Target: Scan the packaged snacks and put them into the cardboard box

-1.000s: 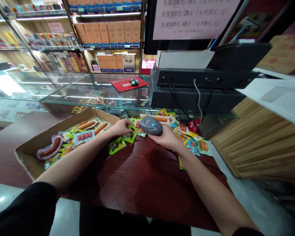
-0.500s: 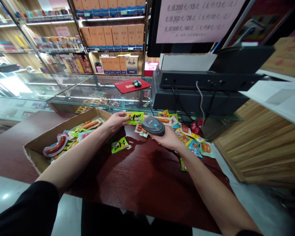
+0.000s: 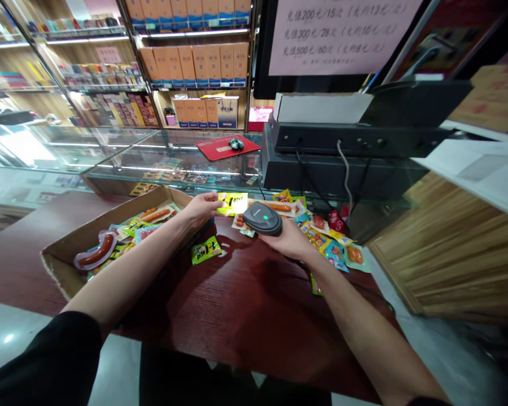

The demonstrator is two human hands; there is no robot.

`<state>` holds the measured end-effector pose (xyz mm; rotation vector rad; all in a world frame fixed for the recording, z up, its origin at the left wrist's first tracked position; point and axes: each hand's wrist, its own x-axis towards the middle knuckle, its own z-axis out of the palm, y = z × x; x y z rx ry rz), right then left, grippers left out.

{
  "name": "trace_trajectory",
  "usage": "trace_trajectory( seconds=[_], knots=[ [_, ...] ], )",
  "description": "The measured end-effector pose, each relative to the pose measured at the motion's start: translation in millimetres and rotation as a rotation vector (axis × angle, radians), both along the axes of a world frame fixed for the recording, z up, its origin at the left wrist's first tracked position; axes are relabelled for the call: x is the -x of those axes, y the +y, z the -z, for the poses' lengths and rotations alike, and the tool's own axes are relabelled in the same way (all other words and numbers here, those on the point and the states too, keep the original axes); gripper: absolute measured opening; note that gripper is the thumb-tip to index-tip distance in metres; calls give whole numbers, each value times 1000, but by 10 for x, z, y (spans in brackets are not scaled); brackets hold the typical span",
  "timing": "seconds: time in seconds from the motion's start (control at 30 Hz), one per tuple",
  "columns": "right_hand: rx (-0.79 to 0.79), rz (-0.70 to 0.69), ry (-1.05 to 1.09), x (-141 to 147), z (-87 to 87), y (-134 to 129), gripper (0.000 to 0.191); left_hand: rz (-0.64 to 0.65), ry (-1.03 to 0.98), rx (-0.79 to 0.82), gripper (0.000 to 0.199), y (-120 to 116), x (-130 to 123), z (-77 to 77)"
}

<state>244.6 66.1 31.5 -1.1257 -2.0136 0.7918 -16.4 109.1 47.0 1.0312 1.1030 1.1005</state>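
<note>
Between the fingers of my left hand [image 3: 204, 207] is a yellow-green snack packet [image 3: 232, 203], brightly lit on its face. My right hand [image 3: 288, 239] grips a dark grey barcode scanner [image 3: 262, 218], whose head points at the packet; a green light glows on its top. Below my left hand a similar green snack packet [image 3: 206, 250] lies on the dark red table. Beside my left forearm stands an open cardboard box [image 3: 53, 256] holding several packets, among them a curved sausage pack [image 3: 96, 251]. Past the scanner, packaged sausages [image 3: 279, 207] lie on the table.
Colourful snack packets [image 3: 332, 248] are heaped right of my right hand. Behind them stand a black cash drawer [image 3: 313, 172] and hanging cables. A glass counter [image 3: 173, 152] carries a red mouse pad [image 3: 209, 148] with a mouse [image 3: 236, 144]. A wooden panel [image 3: 440, 259] borders the right.
The scanner's light has turned from blue to green, and the held packet is now brightly lit. The scanner has shifted very slightly to the left; my left hand stays in place.
</note>
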Motion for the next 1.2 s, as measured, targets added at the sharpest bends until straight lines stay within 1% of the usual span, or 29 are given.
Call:
trace_trajectory(
  seconds=[0.1, 0.17, 0.23, 0.3, 0.37, 0.43, 0.6, 0.67, 0.77, 0.83, 0.9, 1.0, 1.1, 1.2],
  knots=[
    [-5, -9, 7, 4, -3, 0, 37, -18, -30, 13, 22, -10, -27, -39],
    [-14, -18, 17, 4, -5, -3, 39, -40, -32, 11, 22, -21, -24, -95],
    [-20, -41, 32, 4, -10, -12, 41, -56, -21, 16, 20, -47, 32, -170],
    [-5, -79, 28, 11, -19, -27, 40, -64, 15, 20, 18, -103, 168, -253],
    [14, -113, 1, 26, -33, -51, 35, -77, 64, 12, 19, -211, 388, -336],
    [12, -129, -27, 51, -50, -80, 30, -118, 107, 5, 20, -375, 675, -417],
    [-11, -120, -19, 116, -76, -143, 31, -357, 182, -4, 30, -935, 1473, -647],
    [-8, -110, -28, 133, -72, -154, 31, -445, 216, -17, 36, -1148, 1748, -731],
    [0, -110, -65, 149, -59, -160, 29, -581, 296, -55, 35, -1372, 2039, -795],
    [3, -120, -70, 158, -46, -162, 31, -609, 312, -61, 34, -1438, 2123, -786],
    [8, -129, -63, 165, -36, -164, 32, -594, 319, -51, 38, -1443, 2105, -749],
    [6, -132, -39, 159, -40, -167, 30, -532, 364, -65, 43, -1372, 1890, -675],
    [-16, -113, -3, 123, -91, -158, 32, -398, 436, -129, 40, -1248, 1503, -616],
    [-36, -82, 34, 63, -176, -133, 33, -213, 487, -147, 36, -1076, 1030, -565]
  ],
)
